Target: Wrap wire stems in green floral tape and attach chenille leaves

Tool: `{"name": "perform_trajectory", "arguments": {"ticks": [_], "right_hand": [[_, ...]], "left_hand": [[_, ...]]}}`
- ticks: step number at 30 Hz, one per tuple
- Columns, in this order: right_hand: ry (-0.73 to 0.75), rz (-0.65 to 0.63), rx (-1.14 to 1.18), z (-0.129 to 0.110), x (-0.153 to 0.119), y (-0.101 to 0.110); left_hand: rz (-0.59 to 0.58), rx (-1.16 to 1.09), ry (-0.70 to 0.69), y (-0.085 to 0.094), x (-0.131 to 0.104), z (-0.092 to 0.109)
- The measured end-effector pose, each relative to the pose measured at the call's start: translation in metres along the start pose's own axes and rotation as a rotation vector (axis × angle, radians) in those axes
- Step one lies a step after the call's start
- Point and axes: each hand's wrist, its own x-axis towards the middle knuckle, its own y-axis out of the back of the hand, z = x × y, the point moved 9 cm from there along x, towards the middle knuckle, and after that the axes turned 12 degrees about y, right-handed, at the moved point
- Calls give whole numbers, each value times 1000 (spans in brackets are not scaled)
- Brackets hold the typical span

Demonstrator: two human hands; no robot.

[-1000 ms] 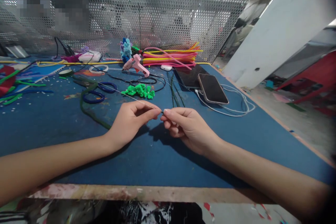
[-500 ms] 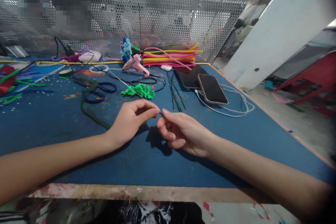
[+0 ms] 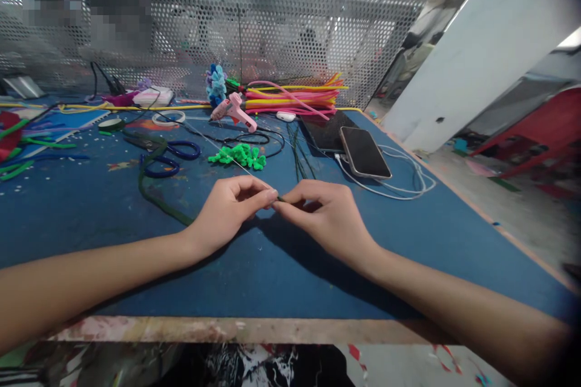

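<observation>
In front of me both hands meet over the blue table. My left hand [image 3: 220, 211] pinches a thin wire [image 3: 245, 167] between thumb and forefinger; its pale length slants away up and to the left. My right hand [image 3: 329, 217] pinches the wire's dark green near end, its fingertips touching the left ones. A dark green strip [image 3: 163, 202] curls across the table and disappears behind my left wrist. Beyond the hands lie a bright green fuzzy pipe-cleaner piece [image 3: 240, 156], several dark green thin stems [image 3: 297, 151] and blue-handled scissors [image 3: 181, 150].
Behind these rest a pink glue gun [image 3: 233, 112] and a bundle of pink and yellow pipe cleaners [image 3: 290, 101]. A phone [image 3: 365, 152] with a white cable lies over a dark tablet [image 3: 320, 130] at right. A perforated metal screen [image 3: 281, 30] closes the back.
My right hand has rolled over, its back now facing up and its fingers closer to the left ones. My left hand has stayed nearly in place, pinching the wire.
</observation>
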Motion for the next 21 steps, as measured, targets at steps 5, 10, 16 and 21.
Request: {"name": "perform_trajectory", "arguments": {"ticks": [5, 10, 16, 21], "right_hand": [[-572, -238, 725, 31, -20, -45], [-521, -107, 696, 34, -15, -37], [-386, 111, 523, 36, -10, -13], [-452, -61, 642, 32, -13, -30]], "left_hand": [[16, 77, -91, 2, -4, 11], [14, 69, -55, 3, -4, 9], [5, 23, 31, 2, 0, 1], [16, 76, -62, 5, -4, 11]]}}
